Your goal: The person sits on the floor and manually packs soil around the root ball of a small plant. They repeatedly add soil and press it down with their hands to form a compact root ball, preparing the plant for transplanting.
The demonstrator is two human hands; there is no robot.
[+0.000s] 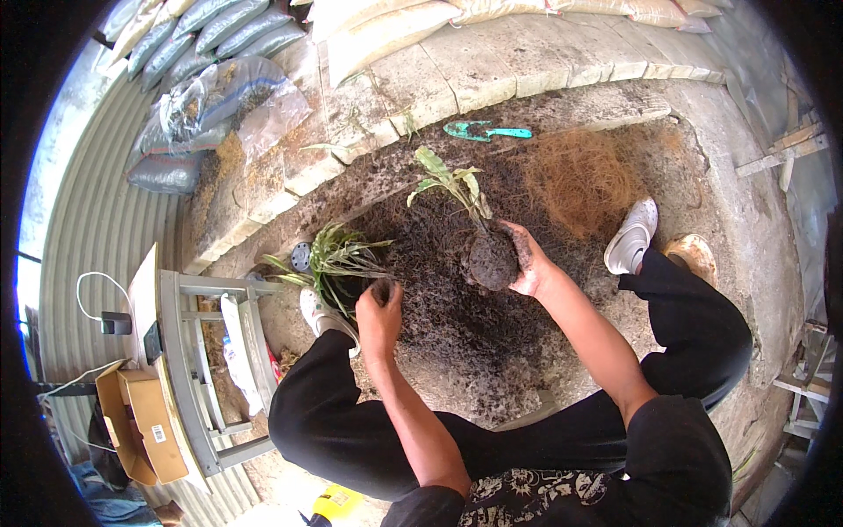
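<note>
My right hand [528,261] is wrapped round the side of a dark soil root ball [492,260]. From it rises a plant [452,183] with broad, pale green leaves, leaning up and to the left. My left hand [379,309] is closed, fingers curled, with something dark at the fingertips that I cannot make out. Just beyond the left hand lies a clump of leafy green plants [332,255], its stems reaching toward my fingers. Beneath both hands spreads a heap of dark, loose soil [457,325].
A turquoise hand trowel [496,132] lies beyond the soil. Brown fibre [581,180] is piled near my right shoe [632,235]. A small grey pot [301,256] sits by the plant clump. At the left stand a grey wooden table [189,351] and an open cardboard box [145,426]. Stacked sacks [386,39] line the back.
</note>
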